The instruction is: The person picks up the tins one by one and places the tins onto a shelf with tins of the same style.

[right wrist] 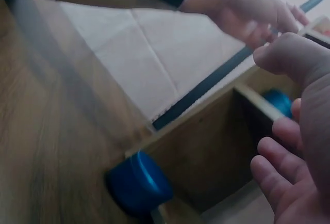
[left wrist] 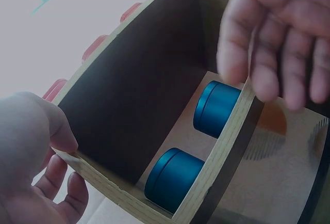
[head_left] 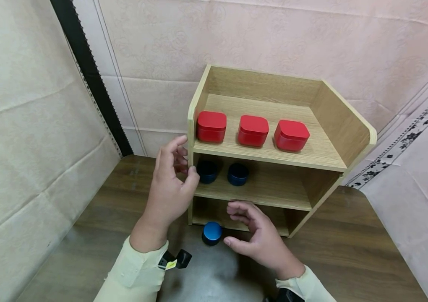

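My left hand grips the left side panel of a small wooden shelf, thumb at the front edge and fingers on the outside. In front of the bottom compartment, my right hand hovers with relaxed fingers, holding nothing. A round blue tin stands on the table just left of the right thumb, by the shelf's lower front edge. Two more blue tins, a left one and a right one, stand on the middle level near the left hand; the left wrist view shows them side by side.
Three red rounded-square tins, left, middle and right, line the front of the top level. The shelf stands on a brown wooden table. Pale cloth hangs behind and at both sides.
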`<state>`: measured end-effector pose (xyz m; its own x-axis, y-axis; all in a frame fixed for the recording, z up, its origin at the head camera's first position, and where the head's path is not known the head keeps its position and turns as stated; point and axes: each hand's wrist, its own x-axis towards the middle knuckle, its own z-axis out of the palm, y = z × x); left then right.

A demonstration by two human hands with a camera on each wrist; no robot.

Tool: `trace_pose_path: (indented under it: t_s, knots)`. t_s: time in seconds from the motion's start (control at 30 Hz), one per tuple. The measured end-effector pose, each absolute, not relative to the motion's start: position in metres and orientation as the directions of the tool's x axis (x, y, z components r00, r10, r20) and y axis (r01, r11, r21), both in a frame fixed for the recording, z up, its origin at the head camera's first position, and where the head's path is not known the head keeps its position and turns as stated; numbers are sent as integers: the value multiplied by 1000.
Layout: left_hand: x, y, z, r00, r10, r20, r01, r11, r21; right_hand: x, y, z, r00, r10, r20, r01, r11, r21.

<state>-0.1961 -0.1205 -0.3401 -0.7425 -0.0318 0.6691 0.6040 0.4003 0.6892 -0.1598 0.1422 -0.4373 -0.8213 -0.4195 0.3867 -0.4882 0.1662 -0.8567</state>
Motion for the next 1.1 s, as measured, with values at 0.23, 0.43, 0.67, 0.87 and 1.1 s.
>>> trace_pose_path:
  t_s: [0.23, 0.43, 0.67, 0.87, 1.1]
  knots:
    - [-195, -121, -339, -743, -31, 668, 605, 395, 691, -167, 145, -449, -819, -434, 377, -484, 168, -858]
    - [-194, -121, -339, -746, -25, 666, 606, 390, 693, -172, 143, -462, -827, -440, 351, -470, 197, -861]
    - [-194, -120, -339, -744, -23, 668, 608, 392, 691, -179, 140, -480, -862, -415, 290, -424, 278, -862]
    - [-195, -120, -339, -743, -25, 669, 610, 388, 691, -186, 139, -495, -890, -390, 238, -394, 390, -832]
    - [-195, -120, -339, -744, -30, 667, 607, 387, 694, -188, 136, -510, -903, -381, 200, -381, 493, -782]
